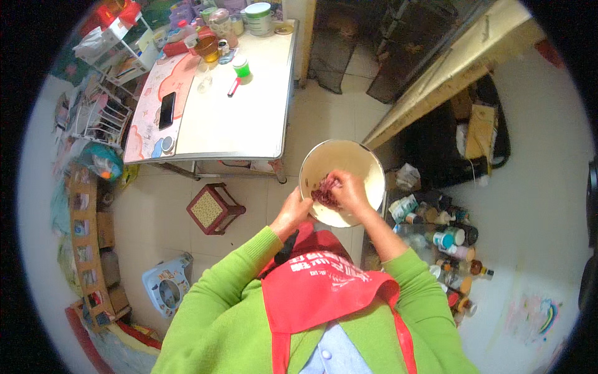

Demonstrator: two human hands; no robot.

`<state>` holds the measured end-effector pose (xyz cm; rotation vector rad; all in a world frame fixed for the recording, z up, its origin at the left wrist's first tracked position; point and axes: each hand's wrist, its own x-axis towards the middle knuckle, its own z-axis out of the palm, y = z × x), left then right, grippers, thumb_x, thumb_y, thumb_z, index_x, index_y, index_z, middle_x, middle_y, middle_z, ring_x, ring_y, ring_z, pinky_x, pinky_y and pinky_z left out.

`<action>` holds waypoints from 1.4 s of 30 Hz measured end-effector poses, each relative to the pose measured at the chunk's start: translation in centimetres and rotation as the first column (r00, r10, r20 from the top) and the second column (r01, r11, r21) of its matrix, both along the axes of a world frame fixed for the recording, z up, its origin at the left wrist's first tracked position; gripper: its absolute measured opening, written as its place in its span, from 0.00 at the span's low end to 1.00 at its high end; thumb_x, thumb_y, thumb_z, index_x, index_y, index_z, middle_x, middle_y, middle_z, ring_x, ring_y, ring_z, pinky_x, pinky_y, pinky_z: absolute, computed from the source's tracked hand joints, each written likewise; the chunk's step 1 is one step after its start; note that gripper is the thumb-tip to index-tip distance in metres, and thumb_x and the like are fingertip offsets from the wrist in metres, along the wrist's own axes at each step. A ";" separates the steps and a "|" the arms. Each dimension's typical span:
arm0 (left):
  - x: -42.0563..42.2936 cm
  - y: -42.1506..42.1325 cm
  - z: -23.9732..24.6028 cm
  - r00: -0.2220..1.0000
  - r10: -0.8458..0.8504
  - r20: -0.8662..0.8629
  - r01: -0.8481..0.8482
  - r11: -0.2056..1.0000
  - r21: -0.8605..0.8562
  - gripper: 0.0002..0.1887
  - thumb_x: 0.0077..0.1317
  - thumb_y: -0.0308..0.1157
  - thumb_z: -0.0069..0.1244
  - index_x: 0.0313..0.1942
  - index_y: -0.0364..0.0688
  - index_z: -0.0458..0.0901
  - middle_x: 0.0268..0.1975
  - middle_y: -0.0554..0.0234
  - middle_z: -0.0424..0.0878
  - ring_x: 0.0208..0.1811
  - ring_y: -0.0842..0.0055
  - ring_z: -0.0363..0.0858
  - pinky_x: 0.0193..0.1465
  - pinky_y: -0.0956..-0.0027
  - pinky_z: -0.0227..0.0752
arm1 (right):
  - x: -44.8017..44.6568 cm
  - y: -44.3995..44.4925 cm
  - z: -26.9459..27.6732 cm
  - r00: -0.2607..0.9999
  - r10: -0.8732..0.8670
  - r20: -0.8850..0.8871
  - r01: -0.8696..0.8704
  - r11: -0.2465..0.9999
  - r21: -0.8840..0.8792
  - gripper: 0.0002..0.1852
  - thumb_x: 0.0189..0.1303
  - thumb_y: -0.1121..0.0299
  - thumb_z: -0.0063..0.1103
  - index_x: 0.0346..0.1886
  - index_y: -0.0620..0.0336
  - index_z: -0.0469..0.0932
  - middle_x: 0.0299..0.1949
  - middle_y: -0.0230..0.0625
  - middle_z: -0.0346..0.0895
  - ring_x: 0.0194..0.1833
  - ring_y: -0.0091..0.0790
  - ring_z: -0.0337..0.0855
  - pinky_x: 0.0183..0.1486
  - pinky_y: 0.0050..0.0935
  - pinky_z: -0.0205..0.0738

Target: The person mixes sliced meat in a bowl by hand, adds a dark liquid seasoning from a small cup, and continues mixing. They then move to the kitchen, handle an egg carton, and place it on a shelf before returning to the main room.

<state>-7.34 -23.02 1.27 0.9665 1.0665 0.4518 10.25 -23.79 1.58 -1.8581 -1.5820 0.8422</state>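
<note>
In front of my body is a cream-coloured enamel basin [345, 154] with a dark rim. My left hand [294, 208] grips its near left rim, the thumb over the edge. Inside the basin lies a small heap of dark reddish-purple stuff [323, 195] that looks like raw minced or sliced meat; the picture does not settle which. My right hand [348, 189] reaches down into the basin, fingers curled into this heap with some of it between them. The basin's near bottom is partly hidden by my right hand and wrist.
A white-topped table [243, 126] at upper left bears a phone [167, 110], a green-and-white tub [241, 66] and several jars. A small stool [212, 208] and a blue plastic seat [166, 285] stand on the floor. Many bottles [455, 262] crowd the right; an open door [444, 70] juts in.
</note>
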 end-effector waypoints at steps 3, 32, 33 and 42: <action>1.7 4.1 0.2 0.993 0.098 0.066 -0.095 0.995 -0.036 0.21 0.63 0.25 0.37 0.58 0.37 0.64 0.46 0.55 0.77 0.43 0.70 0.80 0.38 0.67 0.82 | 3.9 4.8 0.9 0.969 0.105 -0.222 -0.073 0.986 0.149 0.10 0.50 0.74 0.57 0.38 0.57 0.79 0.32 0.43 0.80 0.34 0.44 0.81 0.41 0.36 0.75; 1.2 35.4 2.4 0.868 0.496 -0.002 -0.496 0.868 0.024 0.22 0.63 0.26 0.37 0.58 0.35 0.63 0.47 0.53 0.78 0.41 0.71 0.82 0.34 0.70 0.83 | -1.1 46.1 4.4 0.617 0.576 0.536 -0.700 0.713 0.041 0.20 0.46 0.66 0.65 0.46 0.49 0.75 0.33 0.44 0.78 0.35 0.47 0.81 0.37 0.43 0.75; 1.7 36.2 1.9 0.858 0.512 -0.038 -0.509 0.858 0.065 0.22 0.63 0.26 0.37 0.59 0.35 0.63 0.46 0.53 0.78 0.41 0.71 0.82 0.33 0.70 0.83 | -1.6 46.6 3.6 0.576 0.584 0.573 -0.738 0.672 0.057 0.19 0.46 0.66 0.64 0.45 0.49 0.76 0.33 0.44 0.77 0.34 0.47 0.81 0.37 0.42 0.75; 7.8 45.1 2.8 0.760 0.644 -0.090 -0.648 0.762 -0.021 0.23 0.61 0.24 0.36 0.58 0.33 0.62 0.48 0.51 0.77 0.40 0.69 0.82 0.33 0.70 0.84 | 7.3 58.7 3.2 0.605 0.750 0.266 -0.795 0.588 0.148 0.16 0.43 0.76 0.57 0.40 0.58 0.77 0.36 0.45 0.78 0.40 0.50 0.79 0.43 0.43 0.73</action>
